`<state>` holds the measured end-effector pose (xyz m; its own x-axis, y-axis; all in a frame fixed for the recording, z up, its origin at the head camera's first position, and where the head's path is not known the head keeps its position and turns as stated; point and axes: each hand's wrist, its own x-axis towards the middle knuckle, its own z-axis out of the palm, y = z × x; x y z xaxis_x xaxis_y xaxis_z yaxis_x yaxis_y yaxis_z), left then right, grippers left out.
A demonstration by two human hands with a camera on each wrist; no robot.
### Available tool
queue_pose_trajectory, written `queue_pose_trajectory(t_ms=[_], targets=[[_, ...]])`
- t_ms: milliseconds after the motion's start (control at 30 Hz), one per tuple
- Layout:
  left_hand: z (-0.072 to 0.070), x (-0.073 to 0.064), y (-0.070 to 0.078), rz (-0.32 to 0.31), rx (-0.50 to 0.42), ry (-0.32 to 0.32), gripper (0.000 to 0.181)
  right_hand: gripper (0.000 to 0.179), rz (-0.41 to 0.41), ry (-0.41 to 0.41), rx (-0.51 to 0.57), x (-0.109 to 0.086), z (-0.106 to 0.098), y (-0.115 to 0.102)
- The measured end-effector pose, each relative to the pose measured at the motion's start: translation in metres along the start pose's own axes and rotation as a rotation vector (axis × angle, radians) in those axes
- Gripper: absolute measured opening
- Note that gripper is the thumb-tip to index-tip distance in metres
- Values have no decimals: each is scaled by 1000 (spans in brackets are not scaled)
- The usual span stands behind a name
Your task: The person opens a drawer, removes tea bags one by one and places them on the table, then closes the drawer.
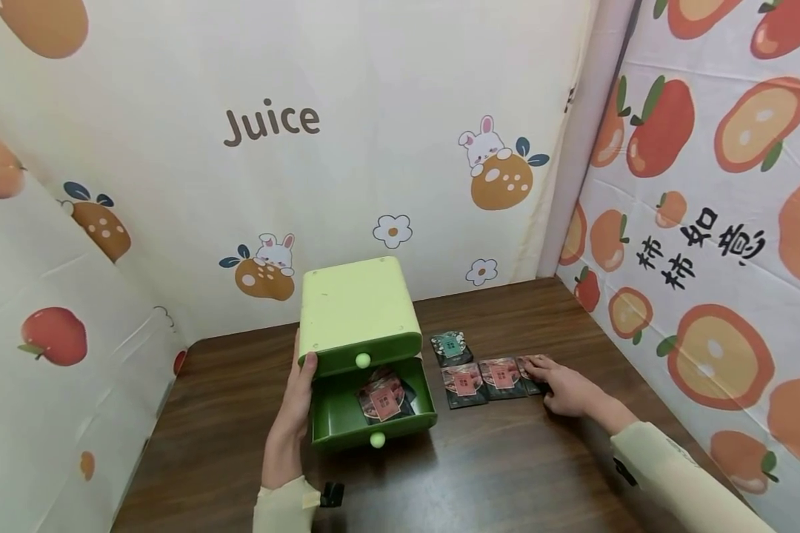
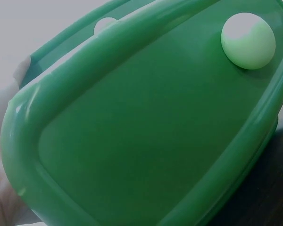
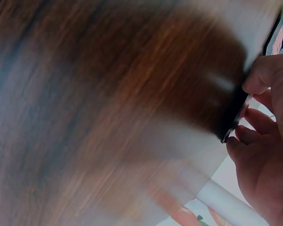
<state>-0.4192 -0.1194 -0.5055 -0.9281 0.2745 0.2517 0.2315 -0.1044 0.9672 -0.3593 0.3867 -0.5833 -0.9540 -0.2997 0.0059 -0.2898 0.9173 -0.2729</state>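
A small green two-drawer box (image 1: 356,303) stands on the table, its lower drawer (image 1: 336,414) pulled out and its upper drawer (image 2: 146,122) closed. Inside the lower drawer lie red-and-black sachets (image 1: 383,398), overlapping. My left hand (image 1: 296,396) holds the box's left side, with the thumb at the front edge and the other fingers mostly hidden. At the right end of a row of sachets, my right hand (image 1: 570,389) pinches a red-and-black sachet (image 1: 528,370) by its edges. The right wrist view shows thumb and fingers about that sachet's dark edge (image 3: 233,113).
Two more red sachets (image 1: 463,385) lie in the row, between the box and my right hand. Behind them is a green-and-black sachet (image 1: 450,346). Printed cloth walls (image 1: 373,148) enclose the brown wooden table (image 1: 500,466) at the back and both sides.
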Motion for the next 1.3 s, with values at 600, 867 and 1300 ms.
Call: queue_pose_trajectory(t_ms=[600, 867, 1300], targets=[[7, -6, 29, -9, 12, -41, 58, 70, -28, 46, 19, -5, 5, -3], [8, -5, 28, -26, 9, -32, 58, 68, -48, 85, 2, -6, 5, 0], [5, -7, 30, -31, 25, -46, 59, 65, -49, 103, -6, -4, 7, -5]])
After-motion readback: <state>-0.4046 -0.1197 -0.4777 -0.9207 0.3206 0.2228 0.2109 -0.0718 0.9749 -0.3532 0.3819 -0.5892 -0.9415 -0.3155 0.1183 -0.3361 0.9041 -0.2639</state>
